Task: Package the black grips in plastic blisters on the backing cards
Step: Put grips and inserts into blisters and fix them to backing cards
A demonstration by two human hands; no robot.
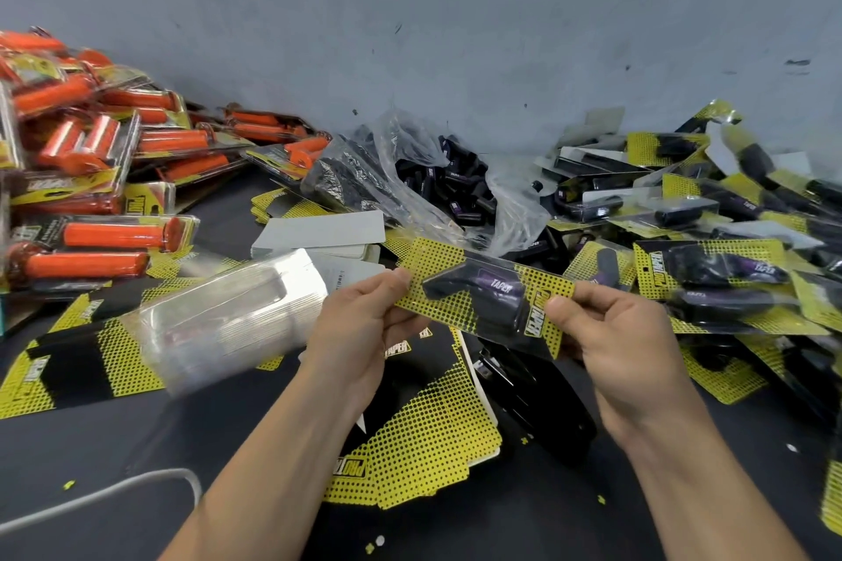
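I hold one packaged black grip [483, 294] in a clear blister on a yellow-and-black backing card [437, 262], level above the table. My left hand [364, 323] pinches the card's left end. My right hand [610, 333] pinches its right end. A stack of empty clear blisters [228, 319] lies to the left. Loose yellow-and-black backing cards [423, 442] lie under my hands. A clear plastic bag [405, 141] of loose black grips [460, 191] sits at the back centre.
A pile of packaged black grips [711, 232] fills the right side. Packaged orange grips [109, 178] are heaped at the left. A black stapler [533, 401] lies under my right hand. Grey card backs [319, 228] and a white cable [114, 492] lie on the dark table.
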